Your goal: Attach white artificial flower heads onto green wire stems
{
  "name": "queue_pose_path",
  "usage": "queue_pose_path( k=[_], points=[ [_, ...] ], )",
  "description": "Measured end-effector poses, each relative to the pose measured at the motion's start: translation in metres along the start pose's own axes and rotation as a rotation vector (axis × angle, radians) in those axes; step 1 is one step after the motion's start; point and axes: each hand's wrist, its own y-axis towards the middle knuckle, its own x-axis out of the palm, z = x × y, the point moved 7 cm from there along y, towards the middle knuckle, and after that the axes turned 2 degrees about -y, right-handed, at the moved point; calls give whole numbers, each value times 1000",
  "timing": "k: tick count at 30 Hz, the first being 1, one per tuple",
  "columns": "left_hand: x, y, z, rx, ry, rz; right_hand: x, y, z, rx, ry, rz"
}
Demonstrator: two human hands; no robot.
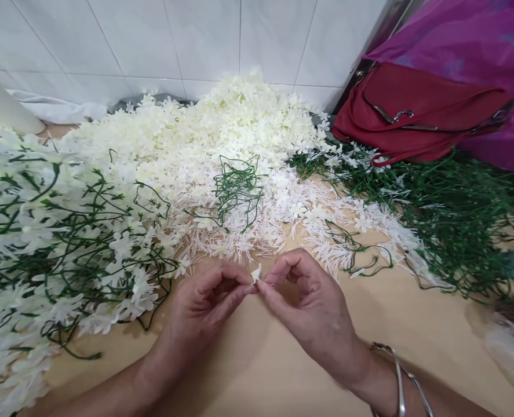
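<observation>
A small white artificial flower (257, 272) is pinched between my fingertips, low over the tabletop. My left hand (202, 304) grips it from the left with thumb and forefinger. From the other side, the thumb and forefinger of my right hand (315, 310) close on its base; the exact contact is partly hidden by the fingers. Just beyond my hands lie many loose thin white stamens (234, 240). A bunch of green plastic stems (238, 188) rests on top of them. Behind rises a big heap of cream-white flower heads (248, 116).
At left, white flowers on green stems (95, 231) form a large pile. More green stems (448, 214) are heaped at right, below a red handbag (426, 110) and a purple plastic bag (469, 40). A tiled wall (208, 37) stands behind the tan table (257, 370).
</observation>
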Motion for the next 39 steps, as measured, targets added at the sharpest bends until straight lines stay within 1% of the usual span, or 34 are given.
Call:
queue_pose_path(
  k=[2, 5, 7, 9, 11, 14, 18, 21, 24, 26, 28, 30, 33, 37, 39],
  points=[
    [-1, -1, 2, 77, 92, -20, 2, -1, 1, 11, 34, -5],
    [-2, -1, 8, 170, 162, -28, 0, 0, 4, 40, 78, 1],
    [-3, -1, 11, 207, 181, -17, -2, 3, 6, 79, 109, -10],
    [-3, 0, 13, 211, 169, -12, -1, 4, 7, 119, 145, -39],
    [-3, 1, 12, 190, 149, -16, 0, 5, 8, 144, 175, -62],
    [-3, 1, 8, 131, 118, -6, 3, 3, 9, 153, 201, -61],
    [-3, 2, -1, -18, -82, 21, 10, 0, 12, 179, 237, -79],
    [1, 2, -6, -99, -194, 7, 11, -1, 12, 195, 249, -98],
    [5, 2, -8, -109, -242, -26, 14, 0, 13, 205, 250, -169],
    [7, 3, -9, -96, -243, -64, 14, 2, 13, 186, 217, -200],
    [8, 3, -9, -74, -198, -98, 11, 3, 14, 158, 169, -188],
    [7, 2, -7, -51, -127, -106, 9, 4, 16, 158, 152, -168],
    [6, 0, -6, -70, -95, -120, 8, 5, 19, 156, 150, -165],
    [6, -1, -4, -167, -254, -96, 6, 7, 13, 68, 97, -158],
    [5, 0, -2, -182, -310, -74, 4, 8, 8, 26, 89, -153]
  ],
)
